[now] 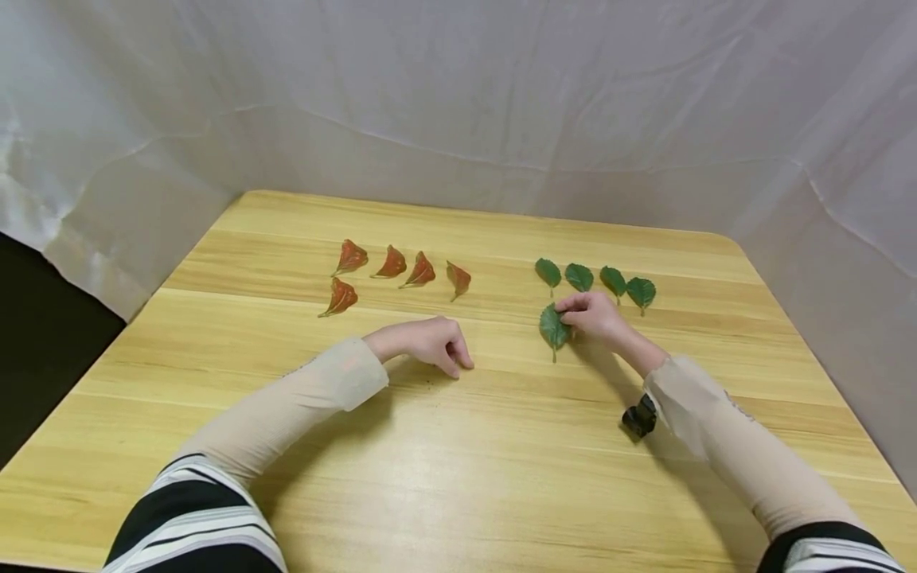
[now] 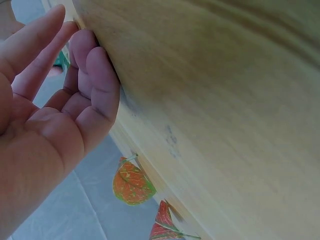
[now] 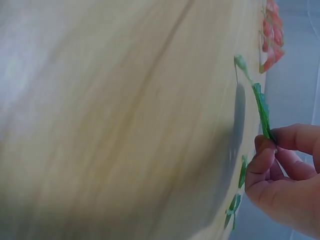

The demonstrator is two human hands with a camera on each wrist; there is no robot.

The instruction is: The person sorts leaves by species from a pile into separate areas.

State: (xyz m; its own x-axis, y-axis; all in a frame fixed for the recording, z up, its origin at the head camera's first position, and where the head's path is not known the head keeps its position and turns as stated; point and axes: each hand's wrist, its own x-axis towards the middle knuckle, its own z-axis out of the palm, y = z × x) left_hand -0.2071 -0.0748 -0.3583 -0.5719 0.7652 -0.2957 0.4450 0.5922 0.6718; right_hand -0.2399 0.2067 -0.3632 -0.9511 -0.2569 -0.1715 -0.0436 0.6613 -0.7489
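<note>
My right hand [image 1: 593,315] pinches a green leaf [image 1: 552,327] by its edge between thumb and fingers, just in front of a row of green leaves [image 1: 579,277]. In the right wrist view, the held leaf [image 3: 262,111] is seen edge-on at the fingertips, over the tabletop. My left hand [image 1: 432,344] holds nothing; its fingers are loosely curled and its fingertips rest at the table surface, nearer me than the red leaves [image 1: 390,263]. The left wrist view shows this hand's bare palm [image 2: 55,125].
On the wooden table [image 1: 444,477], several red leaves form a row at the back left, with one more red leaf [image 1: 340,297] in front of it. A black wrist camera [image 1: 640,417] hangs under the right sleeve. Pale curtain [image 1: 466,87] borders the table's back and sides.
</note>
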